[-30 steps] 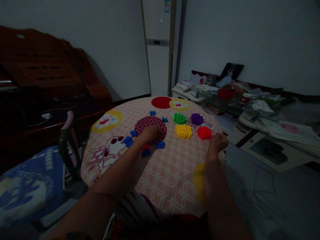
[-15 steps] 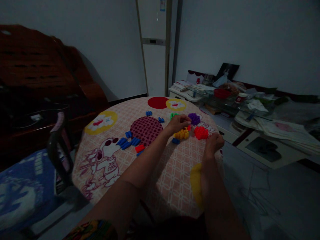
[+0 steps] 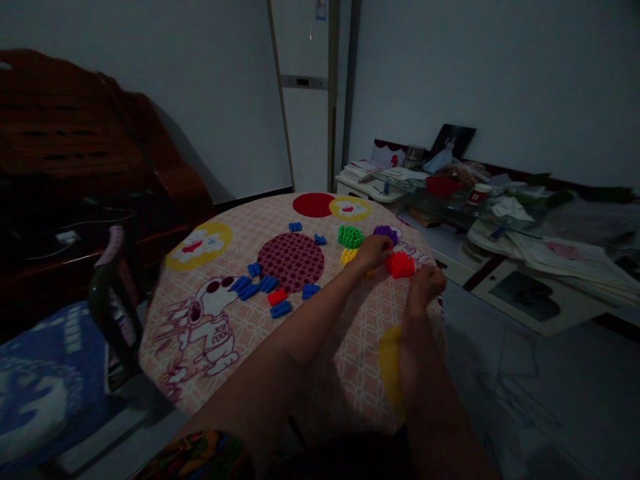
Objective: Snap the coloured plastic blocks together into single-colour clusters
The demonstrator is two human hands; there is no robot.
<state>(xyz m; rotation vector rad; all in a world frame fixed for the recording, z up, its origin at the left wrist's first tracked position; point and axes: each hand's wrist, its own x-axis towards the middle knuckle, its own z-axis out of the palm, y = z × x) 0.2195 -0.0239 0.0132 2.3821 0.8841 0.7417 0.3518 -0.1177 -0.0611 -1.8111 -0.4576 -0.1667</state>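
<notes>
My left hand (image 3: 373, 252) reaches across the round table (image 3: 225, 333) and rests with curled fingers at the left edge of a red pile of pegs (image 3: 400, 264), covering part of a yellow pile (image 3: 349, 255). What its fingers hold is hidden. My right hand (image 3: 426, 283) lies closed at the table's right edge, just below the red pile. A green pile (image 3: 350, 236) and a purple pile (image 3: 385, 231) sit behind. A dark red round pegboard (image 3: 291, 261) lies in the middle, with loose blue pegs (image 3: 250, 287) and one red peg (image 3: 277, 297) around it.
A dark wooden sofa (image 3: 85, 160) stands at the left, a chair back (image 3: 113, 300) near the table's left edge. A low glass table (image 3: 480, 207) piled with papers and clutter is at the right. A tall white appliance (image 3: 307, 93) stands against the far wall.
My left hand moved from the pegboard rightward to the coloured piles and now sits against the red pile. The right hand stayed at the table edge. The view shifted slightly.
</notes>
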